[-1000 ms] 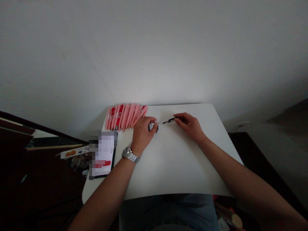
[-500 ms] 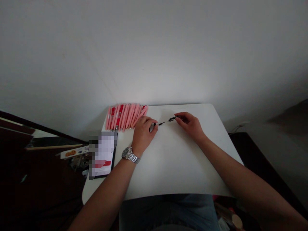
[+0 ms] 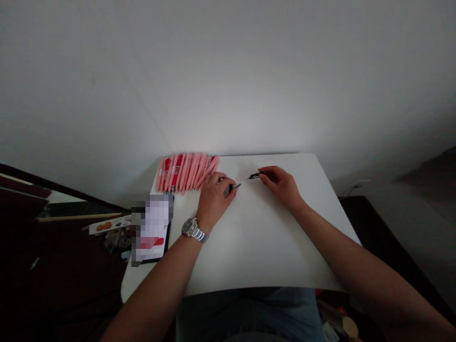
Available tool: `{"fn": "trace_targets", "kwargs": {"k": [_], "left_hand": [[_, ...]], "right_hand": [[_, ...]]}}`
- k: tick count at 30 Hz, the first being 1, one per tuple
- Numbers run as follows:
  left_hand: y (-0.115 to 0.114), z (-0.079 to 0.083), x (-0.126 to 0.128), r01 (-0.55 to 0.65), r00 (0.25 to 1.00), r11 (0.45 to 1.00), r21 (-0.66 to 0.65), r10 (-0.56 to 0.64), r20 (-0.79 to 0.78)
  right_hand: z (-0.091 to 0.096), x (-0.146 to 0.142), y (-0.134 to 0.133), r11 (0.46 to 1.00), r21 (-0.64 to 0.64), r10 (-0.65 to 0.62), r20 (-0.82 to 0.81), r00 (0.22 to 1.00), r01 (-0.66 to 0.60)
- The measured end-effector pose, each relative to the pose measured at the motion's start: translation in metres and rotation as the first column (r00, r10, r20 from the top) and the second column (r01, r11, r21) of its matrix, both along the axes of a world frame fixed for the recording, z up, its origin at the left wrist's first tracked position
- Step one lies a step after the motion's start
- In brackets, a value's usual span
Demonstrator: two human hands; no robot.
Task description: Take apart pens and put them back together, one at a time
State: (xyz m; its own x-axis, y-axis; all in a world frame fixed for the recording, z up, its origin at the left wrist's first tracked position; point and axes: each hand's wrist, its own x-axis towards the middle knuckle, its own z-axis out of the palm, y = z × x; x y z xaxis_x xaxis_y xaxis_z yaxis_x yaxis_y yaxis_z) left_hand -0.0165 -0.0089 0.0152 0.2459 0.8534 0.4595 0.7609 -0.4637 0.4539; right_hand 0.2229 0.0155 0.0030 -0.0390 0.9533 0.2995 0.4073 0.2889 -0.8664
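Note:
My left hand (image 3: pixel 213 195), with a metal-banded watch on its wrist, pinches a small black piece (image 3: pixel 235 186) that has a narrow tip and a light streak. Its exact kind is too small to tell. A short gap to the right, the fingers of my right hand (image 3: pixel 280 184) are closed on a slim black pen part (image 3: pixel 254 175), its pale end pointing left. The rest of that part is hidden by the fingers. Both pieces are just above the white table (image 3: pixel 260 247), apart from each other.
Several pink pens (image 3: pixel 185 173), some with red parts, lie in a row at the table's back left, close to my left hand. A phone (image 3: pixel 153 232) with a lit, blurred screen lies at the left edge. Behind the table rises a pale wall (image 3: pixel 228 85).
The black piece in my left hand has turned and shifted slightly, and less of its thin tip sticks out. My right hand has hardly moved.

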Motion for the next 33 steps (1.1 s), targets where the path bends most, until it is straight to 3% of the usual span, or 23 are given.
{"fn": "trace_targets", "kwargs": {"k": [7,17,33], "left_hand": [[-0.0008,0.0,0.0019,0.088,0.994,0.996,0.0,-0.088,-0.059],[-0.0029,0.0033,0.0009,-0.011,0.997,0.999,-0.033,0.008,-0.076],[0.0019,-0.0001,-0.0015,-0.092,0.996,0.996,0.002,0.092,0.019]], "right_hand": [[0.0007,0.0004,-0.0002,1.0,0.018,-0.015,0.017,1.0,0.015],[-0.0013,0.0014,0.0001,1.0,0.003,0.008,-0.016,1.0,-0.008],[0.0017,0.0016,-0.0016,0.994,0.094,0.042,0.069,0.997,-0.048]]}}
